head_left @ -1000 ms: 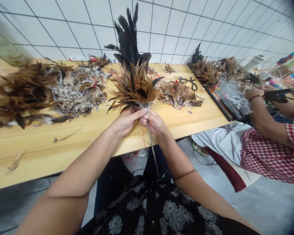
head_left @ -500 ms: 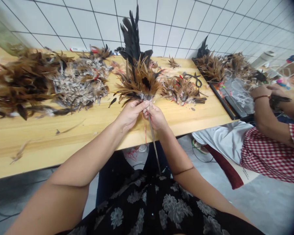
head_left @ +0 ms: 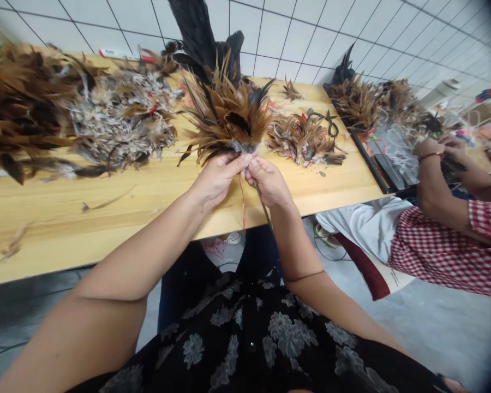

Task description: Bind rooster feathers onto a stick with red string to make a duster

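Observation:
Both of my hands meet at the base of a feather duster head (head_left: 225,112) of brown and black feathers, held upright over the wooden table (head_left: 106,218). My left hand (head_left: 216,177) is closed round the feather base. My right hand (head_left: 268,183) pinches the same base beside it, where a thin stick (head_left: 267,212) runs down toward my lap. A red thread (head_left: 243,202) hangs from between the two hands.
Heaps of brown and grey feathers (head_left: 77,114) lie on the table's left, a smaller bundle (head_left: 305,143) and black scissors (head_left: 329,124) to the right. Another person in a red checked shirt (head_left: 445,251) works at a feather-filled black tray (head_left: 376,158) on the right.
The duster head and both hands have risen slightly and come nearer the camera. The view has tipped down, so the black feather tips now leave the top edge.

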{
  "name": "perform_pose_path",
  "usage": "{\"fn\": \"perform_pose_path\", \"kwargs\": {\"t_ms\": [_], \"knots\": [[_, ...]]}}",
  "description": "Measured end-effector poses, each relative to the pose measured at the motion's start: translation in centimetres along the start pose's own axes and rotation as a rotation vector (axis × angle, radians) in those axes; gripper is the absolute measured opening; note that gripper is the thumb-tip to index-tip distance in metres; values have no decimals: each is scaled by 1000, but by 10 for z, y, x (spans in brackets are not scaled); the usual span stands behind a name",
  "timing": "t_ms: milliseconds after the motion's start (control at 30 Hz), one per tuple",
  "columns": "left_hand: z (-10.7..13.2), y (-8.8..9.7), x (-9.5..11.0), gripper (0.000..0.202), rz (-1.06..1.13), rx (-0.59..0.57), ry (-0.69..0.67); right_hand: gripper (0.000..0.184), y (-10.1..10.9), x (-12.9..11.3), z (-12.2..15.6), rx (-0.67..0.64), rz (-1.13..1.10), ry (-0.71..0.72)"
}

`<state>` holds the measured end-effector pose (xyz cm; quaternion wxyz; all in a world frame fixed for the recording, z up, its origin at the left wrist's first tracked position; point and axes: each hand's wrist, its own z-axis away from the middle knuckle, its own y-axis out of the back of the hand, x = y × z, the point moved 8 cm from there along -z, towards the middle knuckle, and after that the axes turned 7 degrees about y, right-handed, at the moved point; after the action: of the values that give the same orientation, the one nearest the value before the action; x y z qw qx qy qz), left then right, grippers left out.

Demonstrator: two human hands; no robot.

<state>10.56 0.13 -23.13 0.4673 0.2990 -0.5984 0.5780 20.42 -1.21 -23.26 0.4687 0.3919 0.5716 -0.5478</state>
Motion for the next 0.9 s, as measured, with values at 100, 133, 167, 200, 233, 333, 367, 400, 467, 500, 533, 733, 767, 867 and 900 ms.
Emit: {"fn": "perform_pose_path", "kwargs": {"t_ms": [100,133,167,200,233,333,367,400,467,500,533,733,767,867,900], "knots": [[2,0,0,34,3,15,27,41,2,-3,3,50,-14,-33],[2,-1,0,34,7,1,32,40,3,-5,4,65,-18,-42],[3,-3,1,33,11,-21,35,39,5,-6,4,77,-20,-48],[4,-5,1,32,14,-49,37,39,7,-8,5,86,-19,-51],[4,-6,1,32,15,-80,40,39,9,-10,6,92,-17,-53],[7,-12,-2,35,0,-185,79,40,15,-18,9,96,-2,-50],[9,-15,-5,37,-4,-226,111,41,18,-21,10,96,4,-46],[10,-18,-9,40,-8,-269,154,41,20,-25,12,94,11,-40],[14,-23,-17,46,-21,-347,249,42,24,-34,15,90,25,-19],[15,-24,-20,47,-31,-368,279,42,27,-39,16,89,35,-8],[15,-23,-21,44,-45,-371,288,43,30,-43,17,91,48,3],[8,-5,5,12,-288,-138,3,40,58,-53,9,150,265,79],[9,-5,10,15,-376,-112,-62,37,63,-55,7,174,363,116],[13,-10,20,18,-642,-94,-238,28,73,-63,5,251,892,214],[15,-12,22,18,-717,-102,-289,24,73,-66,7,275,1113,232]]}}
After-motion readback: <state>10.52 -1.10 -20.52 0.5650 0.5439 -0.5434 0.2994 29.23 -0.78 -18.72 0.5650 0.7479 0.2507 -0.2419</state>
